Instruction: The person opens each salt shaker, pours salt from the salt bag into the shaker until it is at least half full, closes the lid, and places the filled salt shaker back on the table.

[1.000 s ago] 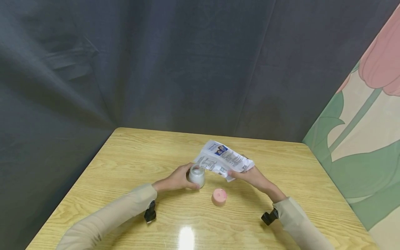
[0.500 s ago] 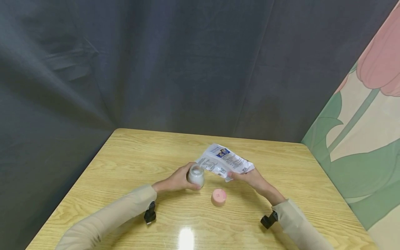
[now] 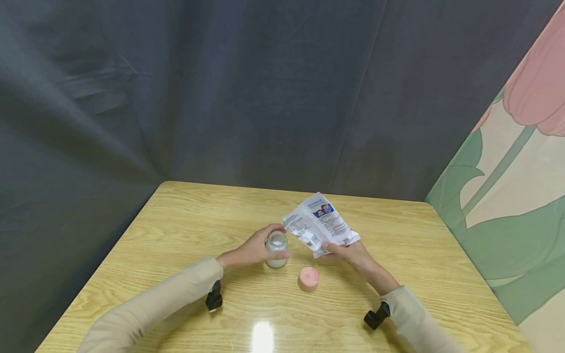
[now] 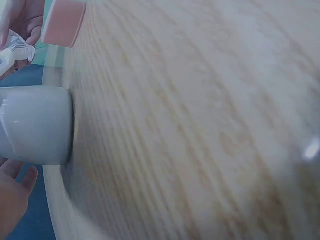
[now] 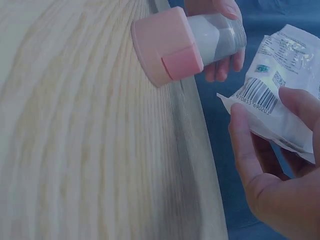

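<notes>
A small glass jar (image 3: 276, 249) stands uncapped on the table, white contents showing through its wall. My left hand (image 3: 256, 247) holds it from the left, fingers behind and thumb across the front. My right hand (image 3: 355, 255) grips a printed white pouch (image 3: 324, 223) by its near end, thumb on top and fingers underneath. The pouch's left corner is right by the jar's mouth. In the right wrist view the pouch (image 5: 285, 85) shows a barcode near the thumb. Between the hands sits a pink lid (image 3: 308, 278), also large in front of the jar (image 5: 215, 40) there.
The wooden table (image 3: 198, 211) backs onto a dark curtain (image 3: 273, 98). A floral wall panel (image 3: 507, 196) borders its right side. Black wrist cameras hang under both sleeves, the left camera (image 3: 214, 296) close above the tabletop.
The pouch has turned upward, its far end swinging up and right from the jar's mouth. My left thumb has slid higher on the jar. The pink lid stays in place.
</notes>
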A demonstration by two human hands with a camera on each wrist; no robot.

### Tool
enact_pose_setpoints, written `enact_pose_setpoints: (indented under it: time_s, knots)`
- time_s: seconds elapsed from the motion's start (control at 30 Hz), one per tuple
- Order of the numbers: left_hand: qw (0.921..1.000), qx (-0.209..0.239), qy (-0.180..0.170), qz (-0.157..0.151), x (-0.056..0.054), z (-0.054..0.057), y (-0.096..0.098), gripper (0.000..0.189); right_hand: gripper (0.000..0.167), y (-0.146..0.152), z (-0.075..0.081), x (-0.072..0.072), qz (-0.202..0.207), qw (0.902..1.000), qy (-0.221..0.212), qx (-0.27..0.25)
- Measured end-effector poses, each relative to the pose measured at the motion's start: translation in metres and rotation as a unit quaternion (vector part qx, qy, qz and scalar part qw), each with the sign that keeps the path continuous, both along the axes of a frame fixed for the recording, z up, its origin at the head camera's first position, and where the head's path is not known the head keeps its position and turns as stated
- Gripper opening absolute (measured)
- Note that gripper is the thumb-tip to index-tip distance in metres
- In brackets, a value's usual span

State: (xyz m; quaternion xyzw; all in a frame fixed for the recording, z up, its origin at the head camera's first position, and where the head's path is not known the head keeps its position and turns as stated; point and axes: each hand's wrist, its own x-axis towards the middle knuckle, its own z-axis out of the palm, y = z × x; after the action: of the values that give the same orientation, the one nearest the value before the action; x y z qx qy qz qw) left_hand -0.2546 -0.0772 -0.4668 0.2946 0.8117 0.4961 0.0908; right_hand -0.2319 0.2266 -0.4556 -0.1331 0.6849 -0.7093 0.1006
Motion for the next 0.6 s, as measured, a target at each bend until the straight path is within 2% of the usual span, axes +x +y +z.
enact_pose_setpoints:
  time_s: [0.3,0.6]
  knots:
    - [0.9988,-0.003,0.046,-0.014,-0.005,0.011,0.001,0.064,0.055,-0.007,-0.003,-0.001,-0.002,0.9952,-0.033,-0.092]
    - [0.9947,0.014,0.102,-0.003,-0.011,0.025,0.008,0.049,0.048,-0.015,-0.001,0.001,0.019,0.9866,-0.056,-0.152]
